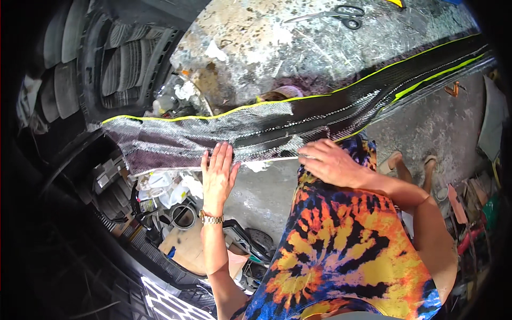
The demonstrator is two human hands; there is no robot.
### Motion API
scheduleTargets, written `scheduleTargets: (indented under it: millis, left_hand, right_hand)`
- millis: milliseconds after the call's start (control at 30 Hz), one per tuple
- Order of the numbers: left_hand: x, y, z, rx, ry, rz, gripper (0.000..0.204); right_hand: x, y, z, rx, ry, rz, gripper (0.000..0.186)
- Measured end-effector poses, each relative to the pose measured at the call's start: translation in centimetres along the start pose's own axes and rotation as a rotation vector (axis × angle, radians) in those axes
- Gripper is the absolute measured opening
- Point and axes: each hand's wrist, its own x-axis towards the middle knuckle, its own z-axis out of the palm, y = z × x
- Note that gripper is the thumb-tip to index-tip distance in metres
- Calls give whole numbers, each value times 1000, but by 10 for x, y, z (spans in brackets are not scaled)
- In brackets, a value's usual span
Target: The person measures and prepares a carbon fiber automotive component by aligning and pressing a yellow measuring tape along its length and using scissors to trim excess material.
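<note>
A long strip of black woven carbon-fibre cloth [314, 125] runs across the view from the left to the far right. Bright yellow edging follows its far side, and its left part looks shiny and wrinkled. My left hand [217, 170] lies flat with fingers stretched, the fingertips pressing on the cloth near its close edge. Further right, my right hand [333, 162] rests at the same edge, its fingers extended, slightly bent and a little blurred. Neither hand grips anything. Whatever supports the cloth from beneath is mostly hidden.
Beyond the cloth stands a stained worktable [256, 37] with black-handled scissors [349, 16] on it. Dark moulded panels [125, 64] are stacked at the left. Clear plastic containers [165, 186] and a cardboard sheet [189, 248] sit below. Clutter lines the right side.
</note>
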Motion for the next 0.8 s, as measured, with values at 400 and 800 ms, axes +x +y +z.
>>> scheduleTargets:
  millis: [400,800]
  left_hand:
    - [9,72,7,-265,-71,70,70]
    - [-13,37,-11,-134,-95,-77,73]
  right_hand:
    - [19,-32,21,234,-90,-119,26]
    - [45,-39,5,363,-106,-42,26]
